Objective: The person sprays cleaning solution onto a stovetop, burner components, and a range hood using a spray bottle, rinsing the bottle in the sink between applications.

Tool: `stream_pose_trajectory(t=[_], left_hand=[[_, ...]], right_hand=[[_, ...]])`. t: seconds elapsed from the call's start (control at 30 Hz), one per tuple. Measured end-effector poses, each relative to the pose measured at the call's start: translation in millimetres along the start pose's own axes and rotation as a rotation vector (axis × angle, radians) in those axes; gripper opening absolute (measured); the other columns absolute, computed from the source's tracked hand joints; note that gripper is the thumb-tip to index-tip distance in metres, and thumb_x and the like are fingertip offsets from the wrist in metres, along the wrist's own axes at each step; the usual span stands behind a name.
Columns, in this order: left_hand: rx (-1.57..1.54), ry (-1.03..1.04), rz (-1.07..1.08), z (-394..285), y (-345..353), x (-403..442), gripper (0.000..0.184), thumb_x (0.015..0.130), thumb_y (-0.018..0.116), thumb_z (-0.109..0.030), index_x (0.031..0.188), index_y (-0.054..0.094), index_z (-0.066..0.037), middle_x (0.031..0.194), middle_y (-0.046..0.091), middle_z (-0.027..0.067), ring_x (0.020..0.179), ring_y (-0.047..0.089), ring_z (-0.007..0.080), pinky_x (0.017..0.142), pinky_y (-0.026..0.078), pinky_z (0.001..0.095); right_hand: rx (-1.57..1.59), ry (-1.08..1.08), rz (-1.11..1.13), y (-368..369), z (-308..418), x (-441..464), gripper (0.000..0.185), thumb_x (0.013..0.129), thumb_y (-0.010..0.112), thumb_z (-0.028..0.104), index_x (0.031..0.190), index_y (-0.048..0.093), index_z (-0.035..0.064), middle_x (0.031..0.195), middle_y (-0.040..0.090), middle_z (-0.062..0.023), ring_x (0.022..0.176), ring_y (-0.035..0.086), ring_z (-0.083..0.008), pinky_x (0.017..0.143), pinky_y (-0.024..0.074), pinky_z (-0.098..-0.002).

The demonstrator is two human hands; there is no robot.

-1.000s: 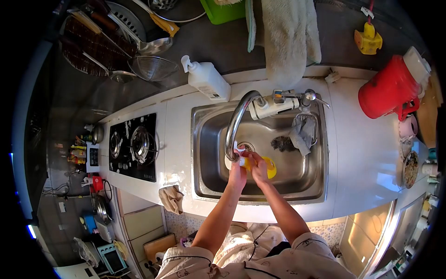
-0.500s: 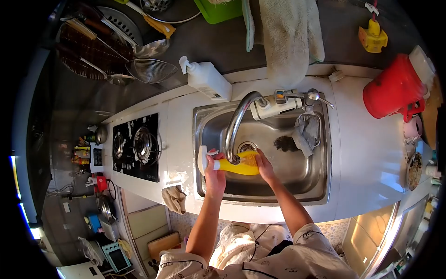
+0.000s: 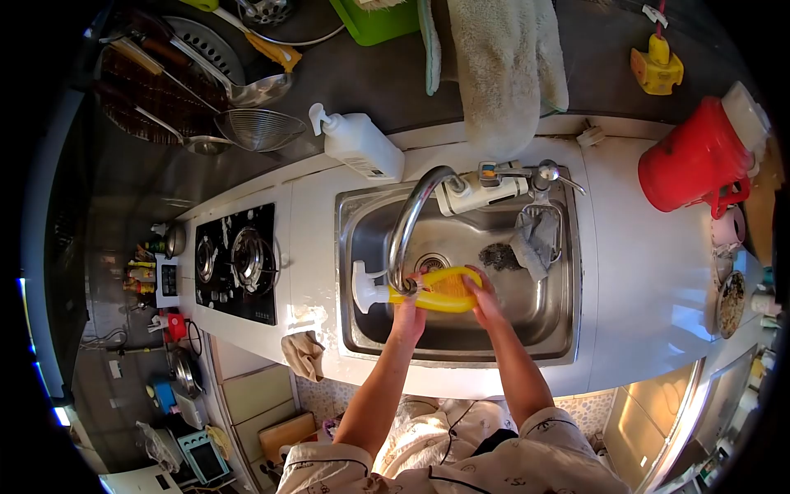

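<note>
A yellow spray bottle [image 3: 448, 291] with a white trigger head lies sideways over the sink [image 3: 527, 329], its head to the left. My left hand [image 3: 408, 318] grips it near the neck, under the spout of the curved faucet [image 3: 409, 222]. My right hand [image 3: 485, 298] holds the bottle's base end. The faucet's spout tip overlaps the bottle's neck in view. Behind the bottle, the drain [image 3: 431, 263] shows in part. A dark scouring pad [image 3: 499, 257] and a grey cloth [image 3: 535, 243] are at the sink's right side.
A white pump bottle [image 3: 360, 146] stands behind the sink's left corner. The black stove [image 3: 237, 263] is at the left, with a beige cloth [image 3: 304, 356] on the counter edge. A red jug [image 3: 690, 156] stands at the right. Towels [image 3: 502, 74] hang behind the faucet.
The bottle has turned from a mostly hidden position to lying sideways, then shifted slightly right. My left hand moved left, then back right along the neck; my right hand moved right to the base.
</note>
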State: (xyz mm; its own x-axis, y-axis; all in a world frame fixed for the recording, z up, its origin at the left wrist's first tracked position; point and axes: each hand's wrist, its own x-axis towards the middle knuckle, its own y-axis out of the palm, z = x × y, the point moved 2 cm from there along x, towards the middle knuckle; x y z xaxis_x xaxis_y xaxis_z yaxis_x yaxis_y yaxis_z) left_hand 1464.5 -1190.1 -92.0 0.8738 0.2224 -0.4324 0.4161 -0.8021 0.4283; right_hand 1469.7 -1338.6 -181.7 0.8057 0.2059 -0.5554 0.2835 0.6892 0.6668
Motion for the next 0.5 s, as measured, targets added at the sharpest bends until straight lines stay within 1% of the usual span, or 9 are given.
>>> stream_pose_trajectory(t=[0.03, 0.13, 0.23, 0.33, 0.43, 0.47, 0.5], left_hand=[[0.039, -0.013, -0.029, 2, 2, 2, 0.023, 0.081, 0.064, -0.017, 0.1, 0.055, -0.007, 0.102, 0.059, 0.0059, 0.097, 0.053, 0.0147, 0.083, 0.042, 0.0282], [0.053, -0.062, -0.027, -8, 21, 3, 0.025, 0.082, 0.063, -0.023, 0.097, 0.054, -0.007, 0.102, 0.058, 0.0085, 0.083, 0.055, 0.0165, 0.077, 0.045, 0.0303], [-0.003, -0.171, -0.155, -1, 10, 13, 0.027, 0.082, 0.063, -0.024, 0.099, 0.051, -0.007, 0.093, 0.057, 0.0068, 0.075, 0.054, 0.0169, 0.072, 0.046, 0.0316], [-0.09, -0.032, -0.397, 0, -2, 17, 0.024, 0.084, 0.06, -0.028, 0.095, 0.053, -0.008, 0.078, 0.053, 0.0039, 0.07, 0.051, 0.0168, 0.068, 0.046, 0.0332], [-0.178, 0.039, -0.522, -4, 11, 14, 0.025, 0.085, 0.055, -0.036, 0.087, 0.053, -0.01, 0.07, 0.047, 0.0019, 0.067, 0.049, 0.0181, 0.069, 0.045, 0.0378], [-0.167, 0.06, -0.393, -4, 8, 16, 0.027, 0.086, 0.054, -0.038, 0.084, 0.053, -0.011, 0.07, 0.047, 0.0021, 0.067, 0.049, 0.0184, 0.071, 0.045, 0.0387], [-0.153, 0.079, -0.266, -6, 4, 17, 0.029, 0.086, 0.052, -0.04, 0.081, 0.052, -0.011, 0.07, 0.047, 0.0022, 0.068, 0.049, 0.0188, 0.073, 0.044, 0.0396]], right_hand=[[-0.072, 0.016, 0.013, 4, 10, -12, 0.039, 0.08, 0.063, 0.02, 0.113, 0.051, 0.0035, 0.101, 0.057, -0.0068, 0.09, 0.055, -0.0137, 0.078, 0.0444, -0.026], [-0.269, 0.181, 0.21, -11, 28, -37, 0.043, 0.074, 0.069, 0.011, 0.113, 0.051, 0.0056, 0.101, 0.057, -0.0068, 0.091, 0.055, -0.0138, 0.079, 0.0447, -0.0263], [-0.691, -0.035, 0.334, -15, 43, -46, 0.05, 0.072, 0.068, 0.003, 0.117, 0.046, 0.0053, 0.106, 0.056, -0.0085, 0.098, 0.054, -0.0206, 0.082, 0.0451, -0.0309], [-1.151, -0.453, 0.184, -7, 56, -58, 0.049, 0.065, 0.073, 0.009, 0.11, 0.054, 0.0101, 0.104, 0.057, -0.0103, 0.093, 0.056, -0.0264, 0.081, 0.0462, -0.0317], [-1.266, -0.812, 0.064, -5, 41, -63, 0.05, 0.061, 0.073, 0.007, 0.108, 0.055, 0.0084, 0.108, 0.054, -0.0116, 0.097, 0.054, -0.0314, 0.082, 0.0456, -0.0339], [-1.258, -0.784, 0.109, -7, 39, -61, 0.049, 0.066, 0.072, 0.016, 0.112, 0.054, 0.01, 0.114, 0.051, -0.0133, 0.102, 0.052, -0.0298, 0.086, 0.0434, -0.0334], [-1.239, -0.778, 0.124, -2, 40, -61, 0.05, 0.068, 0.071, 0.02, 0.114, 0.053, 0.0104, 0.116, 0.051, -0.0146, 0.104, 0.051, -0.03, 0.088, 0.0424, -0.0338]])
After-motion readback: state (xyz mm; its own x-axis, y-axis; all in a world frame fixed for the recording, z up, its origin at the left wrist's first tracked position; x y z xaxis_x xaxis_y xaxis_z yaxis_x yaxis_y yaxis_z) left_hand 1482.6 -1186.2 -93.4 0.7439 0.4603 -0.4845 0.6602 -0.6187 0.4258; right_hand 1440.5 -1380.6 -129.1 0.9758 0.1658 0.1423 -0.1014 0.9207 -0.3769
